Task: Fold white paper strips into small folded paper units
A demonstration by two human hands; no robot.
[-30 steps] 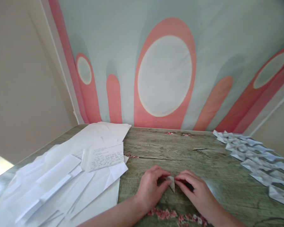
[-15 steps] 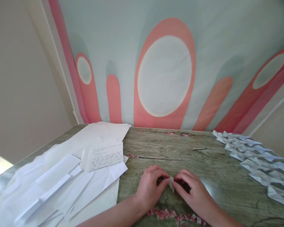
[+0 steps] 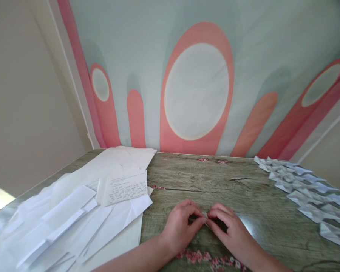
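My left hand [image 3: 184, 223] and my right hand [image 3: 228, 224] meet fingertip to fingertip above the front middle of the wood-patterned table [image 3: 187, 172]. Pinched between them is a small folded paper piece [image 3: 205, 215], mostly hidden by the fingers. Only a thin pale sliver of it shows. Thumbs and forefingers of both hands press on it from either side. Over to the right lie several folded paper pieces [image 3: 333, 232] in rows, nearest to my right hand.
On the left spreads a heap of white paper sheets and strips [image 3: 73, 215]. A handwritten sheet [image 3: 126, 187] lies on top of it. Behind the table hangs a pale green cloth [image 3: 147, 49] with coral arch shapes. Pink flower prints [image 3: 195, 256] mark the tabletop near my wrists.
Fingertips of both hands have drawn closer together over the small folded paper piece. Its pointed lower end, visible before, is now mostly covered. The papers around have stayed put.
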